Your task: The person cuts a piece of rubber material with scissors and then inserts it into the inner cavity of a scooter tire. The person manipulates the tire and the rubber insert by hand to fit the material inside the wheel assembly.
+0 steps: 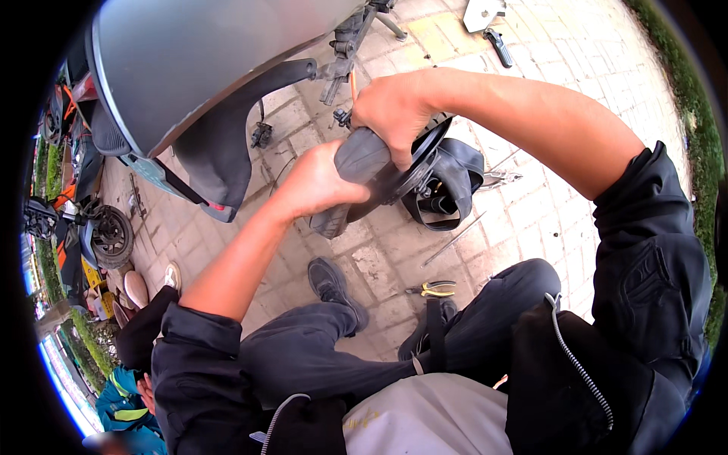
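Note:
My left hand (322,174) grips the side of a black tyre on a wheel (358,153), held upright at an angle in front of me. My right hand (388,112) grips it higher up, fingers curled over the tread. A dark rim shows on the wheel's right side. Just right of the wheel, on the paving, lies a loose loop of black rubber or fabric (466,167), with metal tools (500,180) beside it and a thin rod (453,239) below. Yellow-handled pliers (438,290) lie near my feet.
A grey scooter body (205,53) stands at the upper left. Other scooters (110,239) are parked at the far left, where a person in teal (125,406) sits low. A white plate (479,14) and black tool (498,49) lie at the top. A hedge (675,83) runs along the right.

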Action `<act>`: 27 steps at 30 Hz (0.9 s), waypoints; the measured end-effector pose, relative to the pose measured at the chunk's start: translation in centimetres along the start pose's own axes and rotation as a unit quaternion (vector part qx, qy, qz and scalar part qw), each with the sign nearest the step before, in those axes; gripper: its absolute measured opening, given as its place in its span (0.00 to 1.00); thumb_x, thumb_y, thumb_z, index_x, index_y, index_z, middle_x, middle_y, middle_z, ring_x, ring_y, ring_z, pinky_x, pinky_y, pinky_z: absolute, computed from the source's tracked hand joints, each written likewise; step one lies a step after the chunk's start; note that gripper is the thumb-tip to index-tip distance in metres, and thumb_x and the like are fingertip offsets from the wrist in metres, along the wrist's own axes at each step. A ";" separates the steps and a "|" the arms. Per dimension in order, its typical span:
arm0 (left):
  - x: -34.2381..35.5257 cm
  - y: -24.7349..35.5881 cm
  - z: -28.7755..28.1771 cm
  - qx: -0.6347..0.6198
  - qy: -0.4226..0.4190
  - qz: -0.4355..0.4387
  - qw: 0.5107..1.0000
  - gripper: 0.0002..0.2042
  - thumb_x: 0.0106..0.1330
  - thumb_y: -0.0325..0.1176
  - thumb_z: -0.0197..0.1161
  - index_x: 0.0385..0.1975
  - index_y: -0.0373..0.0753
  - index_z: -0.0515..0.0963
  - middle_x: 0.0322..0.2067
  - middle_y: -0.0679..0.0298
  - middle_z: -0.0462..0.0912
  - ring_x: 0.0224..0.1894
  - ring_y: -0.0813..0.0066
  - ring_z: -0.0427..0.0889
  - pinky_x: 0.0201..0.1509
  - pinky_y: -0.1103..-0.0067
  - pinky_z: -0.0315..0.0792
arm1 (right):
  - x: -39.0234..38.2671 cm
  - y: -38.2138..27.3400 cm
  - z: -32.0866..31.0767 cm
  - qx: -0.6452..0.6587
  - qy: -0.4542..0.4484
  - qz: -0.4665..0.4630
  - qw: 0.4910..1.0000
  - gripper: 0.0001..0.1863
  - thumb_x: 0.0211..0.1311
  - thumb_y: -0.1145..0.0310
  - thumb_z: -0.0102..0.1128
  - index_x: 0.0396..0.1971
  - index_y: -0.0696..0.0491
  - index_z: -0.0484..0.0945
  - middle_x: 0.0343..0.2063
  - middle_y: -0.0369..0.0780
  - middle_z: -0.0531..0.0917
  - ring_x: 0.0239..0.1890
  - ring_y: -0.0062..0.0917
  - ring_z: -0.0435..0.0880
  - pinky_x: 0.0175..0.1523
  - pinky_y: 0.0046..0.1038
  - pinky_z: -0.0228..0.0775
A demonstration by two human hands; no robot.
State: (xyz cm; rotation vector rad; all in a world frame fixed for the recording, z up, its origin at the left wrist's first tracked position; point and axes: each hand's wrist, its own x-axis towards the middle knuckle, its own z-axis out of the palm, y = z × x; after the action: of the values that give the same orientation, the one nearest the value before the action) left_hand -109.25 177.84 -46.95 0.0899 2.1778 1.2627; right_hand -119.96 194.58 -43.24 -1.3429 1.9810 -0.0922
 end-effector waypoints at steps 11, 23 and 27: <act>-0.1 3.0 0.8 0.037 0.055 -0.021 0.998 0.29 0.41 0.36 0.74 0.45 0.30 0.74 0.39 0.59 0.81 0.42 0.72 0.79 0.52 0.76 0.71 | 0.0 -0.6 -0.5 -0.010 -0.003 -0.004 1.000 0.26 0.22 0.62 0.77 0.29 0.57 0.85 0.32 0.48 0.85 0.39 0.40 0.84 0.45 0.35 0.73; 1.2 0.8 0.4 0.034 0.073 0.027 0.996 0.28 0.41 0.38 0.73 0.43 0.29 0.76 0.35 0.55 0.83 0.37 0.69 0.82 0.45 0.76 0.74 | -8.6 4.3 13.3 0.344 0.637 0.257 0.640 0.35 0.47 0.51 0.73 0.47 0.64 0.77 0.43 0.51 0.83 0.46 0.35 0.82 0.53 0.32 0.73; 1.3 0.9 0.5 0.026 0.067 0.016 0.997 0.30 0.41 0.37 0.73 0.46 0.29 0.75 0.37 0.54 0.83 0.39 0.68 0.82 0.46 0.76 0.73 | -4.4 8.2 33.6 0.545 0.399 0.454 0.581 0.46 0.42 0.46 0.76 0.51 0.71 0.72 0.44 0.56 0.81 0.46 0.38 0.83 0.53 0.34 0.74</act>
State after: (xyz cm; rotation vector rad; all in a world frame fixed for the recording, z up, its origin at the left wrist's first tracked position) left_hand -110.20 179.14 -47.01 0.0626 2.3321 1.2611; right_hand -105.38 212.85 -69.02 0.7239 2.2603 -1.3467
